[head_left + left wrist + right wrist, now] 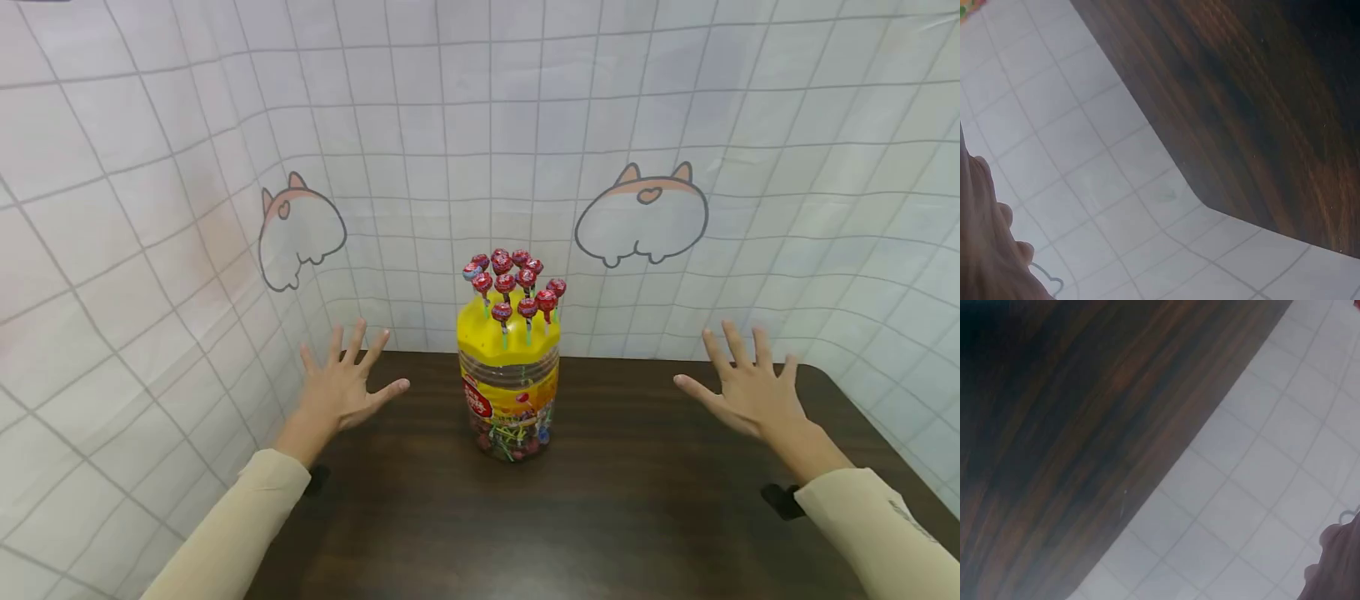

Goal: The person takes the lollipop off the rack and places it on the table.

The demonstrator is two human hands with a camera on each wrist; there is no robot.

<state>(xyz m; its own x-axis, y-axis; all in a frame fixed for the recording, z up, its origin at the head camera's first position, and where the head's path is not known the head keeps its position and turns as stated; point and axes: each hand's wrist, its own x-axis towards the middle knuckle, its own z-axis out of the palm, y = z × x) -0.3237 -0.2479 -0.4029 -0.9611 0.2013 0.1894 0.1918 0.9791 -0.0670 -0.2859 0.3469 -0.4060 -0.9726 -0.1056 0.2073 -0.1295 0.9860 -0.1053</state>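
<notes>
A clear plastic jar (pixel 513 398) with a yellow lid (pixel 495 343) stands upright on the dark wooden table. Several red-wrapped lollipops (pixel 505 285) stick up from the lid on their sticks, and more lollipops show through the jar's lower wall. To the left of the jar, my left hand (pixel 337 392) is held out with fingers spread, holding nothing. My right hand (pixel 753 396) mirrors it on the far right, fingers also spread and nothing in them. Both hands are well apart from the jar. Each wrist view catches only part of its hand at a lower corner.
The dark brown table (pixel 600 517) has a rounded back right corner. Behind it and on both sides hangs a white grid-patterned curtain (pixel 405 125) with cartoon dog drawings (pixel 643 218). A dark wrist device (pixel 782 502) shows beneath the right sleeve.
</notes>
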